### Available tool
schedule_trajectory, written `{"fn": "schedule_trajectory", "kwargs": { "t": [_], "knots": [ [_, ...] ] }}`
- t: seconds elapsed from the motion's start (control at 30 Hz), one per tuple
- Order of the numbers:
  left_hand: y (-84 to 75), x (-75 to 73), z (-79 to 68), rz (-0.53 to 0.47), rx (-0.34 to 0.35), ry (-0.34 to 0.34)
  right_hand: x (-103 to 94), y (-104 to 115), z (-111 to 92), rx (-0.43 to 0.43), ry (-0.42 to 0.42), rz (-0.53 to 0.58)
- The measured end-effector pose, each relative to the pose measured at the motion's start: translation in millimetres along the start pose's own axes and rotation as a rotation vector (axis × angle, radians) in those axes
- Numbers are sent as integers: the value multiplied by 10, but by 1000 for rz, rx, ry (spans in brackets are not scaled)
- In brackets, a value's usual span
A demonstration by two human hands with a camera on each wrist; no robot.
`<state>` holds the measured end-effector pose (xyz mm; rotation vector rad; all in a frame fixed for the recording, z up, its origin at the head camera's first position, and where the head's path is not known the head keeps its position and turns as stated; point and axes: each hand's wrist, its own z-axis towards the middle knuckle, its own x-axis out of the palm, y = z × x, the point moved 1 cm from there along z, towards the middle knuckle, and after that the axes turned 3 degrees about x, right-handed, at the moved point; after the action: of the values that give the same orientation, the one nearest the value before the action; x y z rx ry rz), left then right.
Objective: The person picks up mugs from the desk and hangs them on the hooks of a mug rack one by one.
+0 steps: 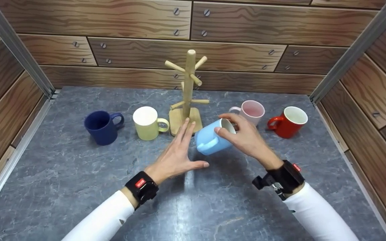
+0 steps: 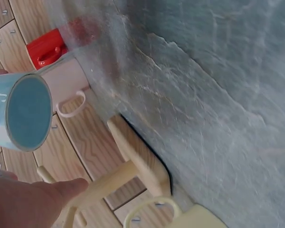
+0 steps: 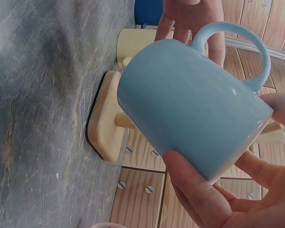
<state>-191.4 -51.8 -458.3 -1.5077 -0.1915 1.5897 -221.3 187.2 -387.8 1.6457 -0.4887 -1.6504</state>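
In the head view my right hand (image 1: 246, 137) grips a light blue mug (image 1: 209, 138) around its rim. The mug is tilted off the table, its base pointing left and its handle (image 1: 207, 146) toward me. My left hand (image 1: 176, 157) is spread just left of the mug, fingers extended and thumb apart, holding nothing. Behind both hands stands a wooden mug tree (image 1: 187, 87) with bare pegs; the left fingertips overlap its base in this view. From the right wrist, fingers and thumb show on the mug's rim end (image 3: 218, 175), with the left hand (image 3: 194, 23) beyond.
A dark blue mug (image 1: 101, 129) and a pale yellow mug (image 1: 147, 125) stand left of the tree. On its right are a pink mug (image 1: 253, 110), partly behind my right hand, and a red mug (image 1: 288, 124). Wood-patterned walls (image 1: 139, 53) enclose the grey table (image 1: 119, 197).
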Motion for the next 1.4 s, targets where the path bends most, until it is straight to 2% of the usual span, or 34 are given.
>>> {"fn": "schedule_trajectory", "kwargs": {
  "t": [0.17, 0.33, 0.6, 0.77, 0.87, 1.17, 1.4],
  "knots": [
    [13, 59, 56, -74, -10, -24, 31, 17, 6, 10, 25, 11],
    [29, 87, 88, -135, 36, -99, 52, 34, 18, 26, 51, 57],
    [25, -20, 132, -243, 86, -221, -29, 71, 56, 112, 148, 241],
    [13, -74, 179, -405, 104, -273, -113, 136, 98, 134, 208, 369],
    [-6, -98, 198, -493, 93, -302, -151, 172, 119, 136, 233, 398],
    [-65, -177, 293, -604, 70, -378, -187, 262, 238, 101, 218, 440],
    [-138, -273, 406, -641, 29, -435, -184, 348, 373, 95, 143, 467]
  ]
}}
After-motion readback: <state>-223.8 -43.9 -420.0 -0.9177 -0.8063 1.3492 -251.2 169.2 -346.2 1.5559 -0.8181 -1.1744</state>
